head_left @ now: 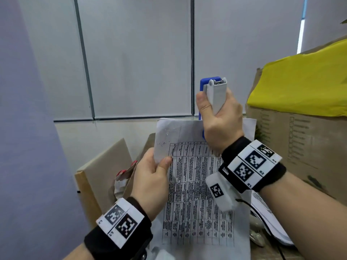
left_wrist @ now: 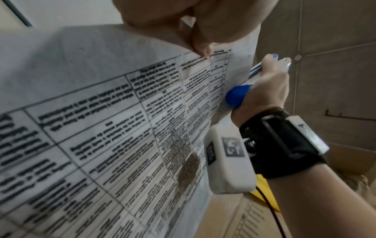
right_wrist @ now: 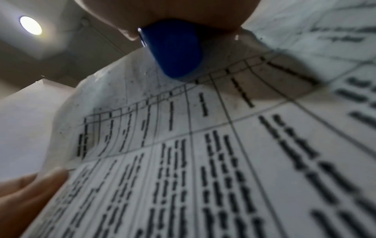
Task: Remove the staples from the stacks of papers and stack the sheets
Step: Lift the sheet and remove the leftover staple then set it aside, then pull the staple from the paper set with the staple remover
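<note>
A printed sheet with a table [head_left: 197,184] is held up in front of me, its top left corner bare and creased. My left hand [head_left: 152,171] pinches its upper left edge between thumb and fingers; the pinching fingers [left_wrist: 203,46] show in the left wrist view. My right hand [head_left: 219,117] grips a blue and white stapler [head_left: 214,92], held upright at the sheet's top right edge. Its blue end [right_wrist: 175,53] lies against the paper [right_wrist: 203,153] in the right wrist view. I see no staple.
A cardboard box [head_left: 300,132] with yellow paper [head_left: 304,81] on top stands at the right. More printed sheets [head_left: 270,220] lie low at the right. A beige board [head_left: 105,169] and a crumpled red and white wrapper [head_left: 123,177] sit at the left.
</note>
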A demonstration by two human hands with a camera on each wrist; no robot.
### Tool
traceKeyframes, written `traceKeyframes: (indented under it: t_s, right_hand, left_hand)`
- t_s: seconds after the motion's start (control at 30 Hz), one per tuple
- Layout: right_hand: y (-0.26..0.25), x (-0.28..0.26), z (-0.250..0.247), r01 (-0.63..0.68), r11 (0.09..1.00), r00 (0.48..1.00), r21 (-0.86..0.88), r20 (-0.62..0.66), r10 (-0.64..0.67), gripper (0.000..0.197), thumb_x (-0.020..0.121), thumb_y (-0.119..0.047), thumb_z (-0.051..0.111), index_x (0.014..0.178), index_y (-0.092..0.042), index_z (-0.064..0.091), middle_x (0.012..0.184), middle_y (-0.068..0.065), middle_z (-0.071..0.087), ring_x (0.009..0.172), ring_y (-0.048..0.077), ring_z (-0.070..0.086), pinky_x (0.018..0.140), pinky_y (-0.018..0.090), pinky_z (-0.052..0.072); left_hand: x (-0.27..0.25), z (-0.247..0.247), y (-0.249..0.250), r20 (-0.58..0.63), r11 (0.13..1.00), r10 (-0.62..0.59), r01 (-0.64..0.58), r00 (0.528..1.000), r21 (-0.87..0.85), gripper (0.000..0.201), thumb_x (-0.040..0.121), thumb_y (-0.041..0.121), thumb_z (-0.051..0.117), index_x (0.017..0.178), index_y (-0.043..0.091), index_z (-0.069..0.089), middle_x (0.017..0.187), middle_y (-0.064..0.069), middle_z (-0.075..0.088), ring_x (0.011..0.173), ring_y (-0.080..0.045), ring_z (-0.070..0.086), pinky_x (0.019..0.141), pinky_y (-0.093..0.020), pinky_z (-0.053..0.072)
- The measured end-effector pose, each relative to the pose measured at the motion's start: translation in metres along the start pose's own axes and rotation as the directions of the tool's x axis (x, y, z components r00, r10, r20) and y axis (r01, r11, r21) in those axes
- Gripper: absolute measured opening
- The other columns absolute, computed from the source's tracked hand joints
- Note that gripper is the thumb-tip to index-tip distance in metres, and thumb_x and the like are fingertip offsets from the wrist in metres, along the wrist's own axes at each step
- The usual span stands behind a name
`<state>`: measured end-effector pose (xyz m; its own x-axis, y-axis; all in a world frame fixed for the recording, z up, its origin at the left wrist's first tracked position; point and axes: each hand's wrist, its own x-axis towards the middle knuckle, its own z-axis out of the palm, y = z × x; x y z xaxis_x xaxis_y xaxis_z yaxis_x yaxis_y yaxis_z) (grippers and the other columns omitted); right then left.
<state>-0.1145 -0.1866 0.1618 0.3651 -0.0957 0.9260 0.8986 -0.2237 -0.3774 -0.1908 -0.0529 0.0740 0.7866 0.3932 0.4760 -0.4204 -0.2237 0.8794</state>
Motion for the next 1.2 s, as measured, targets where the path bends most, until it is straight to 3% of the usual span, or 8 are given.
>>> traceKeyframes:
  t_s: [0.3,0.43,0.6,0.67,0.8,0.97,1.1,1.2]
  right_hand:
    - [0.021,0.004,-0.003,-0.22,0.958,0.975,-0.183,-0.008,0.222,0.025,0.091,-0.036,0.058,0.109,-0.02,0.052,0.087,-0.007,0.059,0.08,0.016,0.056,0.074,0.025,0.04]
    - [0.048,-0.002,-0.03,-0.433,0.901,0.901,0.007,-0.012,0.433,0.017,0.089,-0.028,0.064,0.099,-0.015,0.059,0.083,0.0,0.062,0.076,0.019,0.059,0.075,0.035,0.049]
    - [0.058,-0.042,-0.071,-0.802,0.596,0.498,0.034,0.588,0.637,0.014,0.09,-0.018,0.06,0.095,-0.004,0.063,0.074,0.007,0.068,0.059,0.014,0.064,0.052,0.025,0.052]
    - [0.061,-0.056,-0.083,-0.837,0.544,0.354,-0.053,0.707,0.613,0.033,0.082,-0.024,0.061,0.105,0.0,0.064,0.09,0.012,0.073,0.078,0.022,0.07,0.069,0.032,0.059]
    - [0.074,-0.06,-0.102,-0.727,0.624,0.266,-0.287,0.72,0.641,0.058,0.077,-0.039,0.073,0.112,0.005,0.06,0.108,0.023,0.069,0.102,0.04,0.065,0.095,0.05,0.051]
    - [0.117,-0.02,-0.133,-0.366,0.632,0.37,-0.683,0.517,0.772,0.033,0.088,-0.038,0.065,0.084,-0.005,0.066,0.077,0.011,0.067,0.067,0.023,0.061,0.064,0.035,0.049]
    - [0.176,-0.009,-0.153,0.047,0.362,0.312,-0.931,0.358,0.88,0.037,0.09,-0.036,0.059,0.065,-0.012,0.044,0.06,0.001,0.042,0.051,0.015,0.037,0.047,0.025,0.026]
    - [0.217,-0.022,-0.155,0.179,0.248,0.217,-0.952,0.284,0.934,0.026,0.091,-0.03,0.056,0.075,-0.012,0.047,0.066,-0.001,0.045,0.055,0.014,0.042,0.045,0.02,0.029]
  left_hand:
    - [0.023,-0.006,-0.022,-0.074,0.966,-0.253,0.248,0.965,-0.069,0.018,0.101,0.008,0.049,0.111,0.015,0.061,0.102,-0.003,0.07,0.093,-0.016,0.066,0.071,-0.028,0.052]
    - [0.034,-0.026,-0.039,-0.129,0.929,-0.367,0.357,0.921,-0.094,0.023,0.1,0.014,0.052,0.119,0.007,0.062,0.111,-0.014,0.07,0.104,-0.035,0.065,0.093,-0.054,0.052]
    - [0.054,-0.032,-0.059,-0.074,0.851,-0.508,0.487,0.858,-0.195,0.026,0.093,0.023,0.061,0.115,0.01,0.065,0.11,-0.016,0.072,0.111,-0.039,0.063,0.099,-0.062,0.045]
    - [0.061,-0.023,-0.057,0.031,0.795,-0.56,0.548,0.828,-0.261,0.022,0.099,0.016,0.052,0.113,0.004,0.064,0.112,-0.022,0.07,0.108,-0.036,0.064,0.099,-0.059,0.047]
    - [0.072,0.001,-0.055,0.227,0.803,-0.492,0.539,0.84,-0.255,0.026,0.102,0.012,0.045,0.118,-0.001,0.061,0.111,-0.022,0.071,0.105,-0.038,0.066,0.101,-0.057,0.046]
    - [0.075,0.035,-0.053,0.399,0.933,-0.319,0.212,0.86,0.29,0.014,0.097,0.021,0.059,0.095,0.007,0.062,0.086,-0.007,0.064,0.063,-0.018,0.062,0.053,-0.032,0.054]
    - [0.087,0.043,-0.076,0.557,0.569,-0.328,-0.311,0.763,0.761,0.007,0.092,0.031,0.064,0.088,0.025,0.064,0.093,0.01,0.067,0.081,-0.008,0.062,0.072,-0.02,0.049]
    - [0.096,0.048,-0.107,0.531,0.337,-0.451,-0.415,0.717,0.845,0.021,0.091,0.039,0.062,0.11,0.028,0.063,0.116,0.009,0.061,0.106,-0.014,0.058,0.093,-0.029,0.047]
